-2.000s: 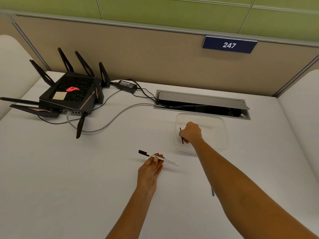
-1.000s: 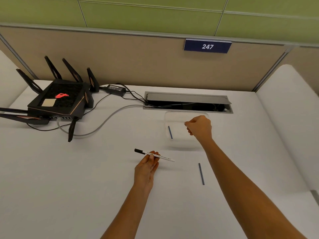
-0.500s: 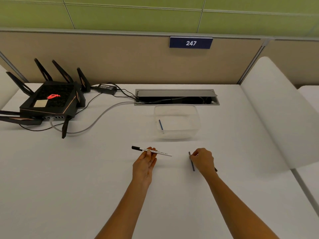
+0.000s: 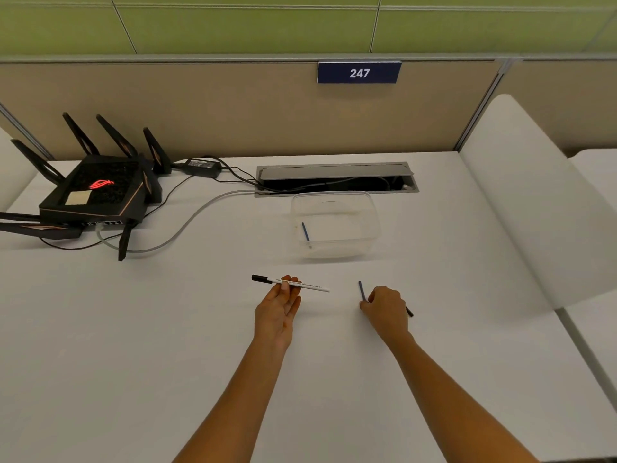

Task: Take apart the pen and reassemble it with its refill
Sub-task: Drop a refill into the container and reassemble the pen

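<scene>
We counted two hands, left (image 4: 278, 312) and right (image 4: 385, 307), one pen (image 4: 290, 284), two blue refills (image 4: 362, 290) (image 4: 305, 231), one clear container (image 4: 375, 225), one router (image 4: 96, 192)

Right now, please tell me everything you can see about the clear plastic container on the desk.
The clear plastic container is a shallow rectangular tub with rounded corners and no lid. It looks like thin, see-through plastic, so the white desk shows through it. It stands upright, just in front of the open cable hatch. Inside lies one thin blue refill, near the left wall. Neither hand touches the container; both are nearer the camera.
</scene>
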### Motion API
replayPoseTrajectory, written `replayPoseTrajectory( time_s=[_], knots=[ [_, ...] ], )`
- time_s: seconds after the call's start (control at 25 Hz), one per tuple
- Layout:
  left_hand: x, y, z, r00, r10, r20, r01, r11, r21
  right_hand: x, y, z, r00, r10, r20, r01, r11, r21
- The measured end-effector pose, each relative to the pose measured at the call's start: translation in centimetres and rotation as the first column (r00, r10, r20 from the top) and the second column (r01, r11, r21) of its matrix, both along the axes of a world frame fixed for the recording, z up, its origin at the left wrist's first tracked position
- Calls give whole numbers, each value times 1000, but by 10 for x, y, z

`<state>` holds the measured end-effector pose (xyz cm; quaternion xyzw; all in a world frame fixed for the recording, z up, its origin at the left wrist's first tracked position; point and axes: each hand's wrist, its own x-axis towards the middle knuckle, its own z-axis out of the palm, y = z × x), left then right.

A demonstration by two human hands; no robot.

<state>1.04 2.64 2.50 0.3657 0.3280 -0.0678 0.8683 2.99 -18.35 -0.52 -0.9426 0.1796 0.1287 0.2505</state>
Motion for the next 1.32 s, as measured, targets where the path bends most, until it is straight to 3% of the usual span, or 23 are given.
replayPoseTrajectory(
  time_s=[0.36, 0.96, 1.12, 1.32],
  knots=[
    [1, -4, 5, 998, 38, -40, -41, 997, -59, 0, -3, 3, 1000, -6, -3, 7, 999, 49],
    [-2, -6, 11, 998, 43, -36, -45, 998, -54, -3, 13, 4, 983, 182, -4, -180, 971, -155],
    [0, -6, 15, 998, 55, -39, -57, 996, -65, -7, 6, 12, 985, 175, 6, -174, 981, -82],
    [4, -7, 18, 998, 61, -35, -63, 996, -65, -11, 7, 41, 971, 101, 215, -137, 978, 157]
  ],
)
